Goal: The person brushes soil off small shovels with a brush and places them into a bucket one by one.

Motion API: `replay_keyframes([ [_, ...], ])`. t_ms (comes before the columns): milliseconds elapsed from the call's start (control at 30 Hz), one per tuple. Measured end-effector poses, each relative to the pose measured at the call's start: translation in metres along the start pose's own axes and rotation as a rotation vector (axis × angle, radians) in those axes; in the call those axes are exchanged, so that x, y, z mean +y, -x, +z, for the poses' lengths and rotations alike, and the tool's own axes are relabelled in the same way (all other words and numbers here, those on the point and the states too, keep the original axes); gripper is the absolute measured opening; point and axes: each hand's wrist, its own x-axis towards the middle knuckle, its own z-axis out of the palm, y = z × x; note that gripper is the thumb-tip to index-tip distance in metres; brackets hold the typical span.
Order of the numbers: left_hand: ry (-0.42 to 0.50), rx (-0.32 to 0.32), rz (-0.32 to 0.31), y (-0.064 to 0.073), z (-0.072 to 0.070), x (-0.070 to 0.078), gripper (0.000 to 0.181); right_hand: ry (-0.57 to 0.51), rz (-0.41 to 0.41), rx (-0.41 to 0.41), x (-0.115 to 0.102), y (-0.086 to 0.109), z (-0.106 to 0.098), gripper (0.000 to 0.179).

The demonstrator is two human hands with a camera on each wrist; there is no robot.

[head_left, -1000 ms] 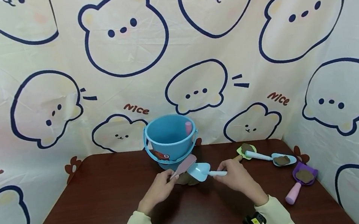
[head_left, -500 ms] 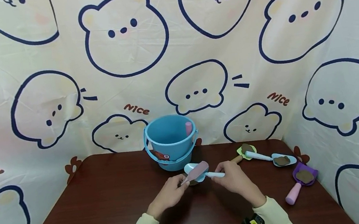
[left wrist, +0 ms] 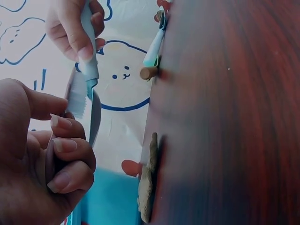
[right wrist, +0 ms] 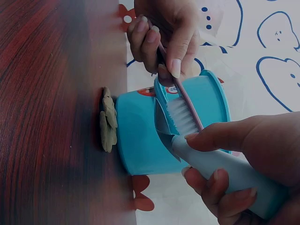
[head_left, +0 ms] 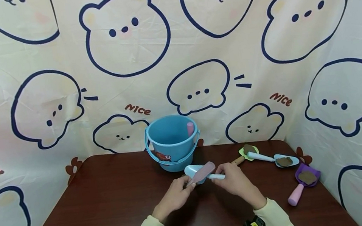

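In the head view my left hand (head_left: 174,197) grips a mauve brush (head_left: 204,171) by its handle. My right hand (head_left: 233,179) holds a light blue toy shovel (head_left: 192,170) by the handle, its blade pointing left. The brush lies across the blade, over the table. White bristles (right wrist: 182,114) face into the blade in the right wrist view, right at its surface. Flat brownish lumps (right wrist: 108,123) lie on the table beneath, near the blue bucket (head_left: 169,152); the hands and tools mostly hide them from the head camera.
A pink handle (head_left: 190,128) sticks up inside the bucket. At the right lie a green shovel (head_left: 243,152), another light blue shovel (head_left: 261,157) and a purple shovel (head_left: 300,168), each with a brown lump on its blade. A bear-print cloth (head_left: 192,42) hangs behind the dark table (head_left: 94,208).
My left hand has moved right and slightly down, bringing the brush from the shovel's left edge across its blade. The shovel has shifted slightly left and tilted; the right hand has barely moved.
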Motion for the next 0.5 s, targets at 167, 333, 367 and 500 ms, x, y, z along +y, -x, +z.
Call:
replay_keyframes([
  [167,0.015,-0.002,0.008,0.0002,0.0011,0.0000,0.024,0.004,0.002,0.022,-0.0021,0.0001,0.0000,0.014],
  [333,0.014,0.000,-0.001,0.0006,0.0003,-0.0016,0.023,0.007,0.018,0.044,-0.0038,0.0002,-0.0012,0.014],
  [367,0.016,0.000,-0.007,0.0009,-0.0002,-0.0021,0.022,0.012,0.016,0.048,-0.0041,0.0003,-0.0014,0.014],
  [500,0.023,0.004,-0.036,0.0024,-0.0027,-0.0038,0.021,0.031,0.009,0.055,-0.0047,0.0013,-0.0023,0.015],
])
